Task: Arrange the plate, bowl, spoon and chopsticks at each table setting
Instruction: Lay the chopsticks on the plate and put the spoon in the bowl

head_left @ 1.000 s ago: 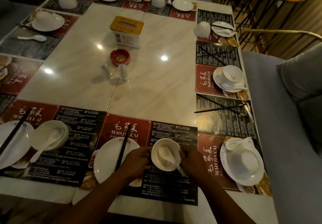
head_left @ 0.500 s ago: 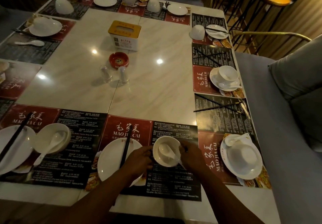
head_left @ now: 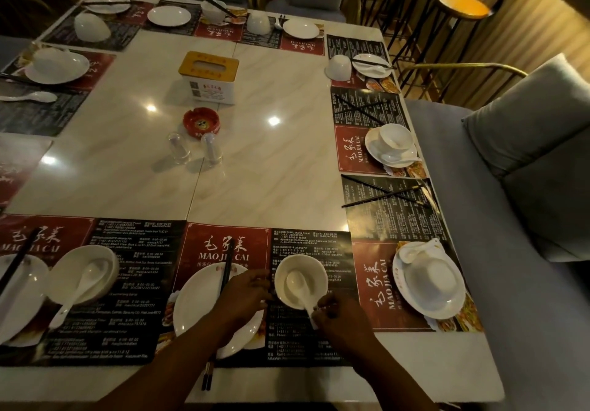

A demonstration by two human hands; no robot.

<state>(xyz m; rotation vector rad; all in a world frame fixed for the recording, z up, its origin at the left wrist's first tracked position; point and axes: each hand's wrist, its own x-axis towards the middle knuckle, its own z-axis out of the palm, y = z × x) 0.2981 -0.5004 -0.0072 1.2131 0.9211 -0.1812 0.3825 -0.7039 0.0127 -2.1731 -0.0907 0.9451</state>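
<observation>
At the near setting a white bowl stands upright on the red and black placemat. A white spoon lies in the bowl, its handle pointing toward me. My right hand pinches that handle at the bowl's near rim. My left hand touches the bowl's left side and lies over a white plate. Black chopsticks lie across this plate, and their ends stick out below my left forearm.
To the left a similar setting has a bowl with spoon. On the right a bowl lies upside down on a plate, with crossed chopsticks beyond. A tissue box, red ashtray and two shakers stand mid-table. A grey sofa borders the right edge.
My right hand has slid from the bowl's right side down to the spoon handle and taken hold of it. The left hand stays at the bowl's left. The camera tilted slightly.
</observation>
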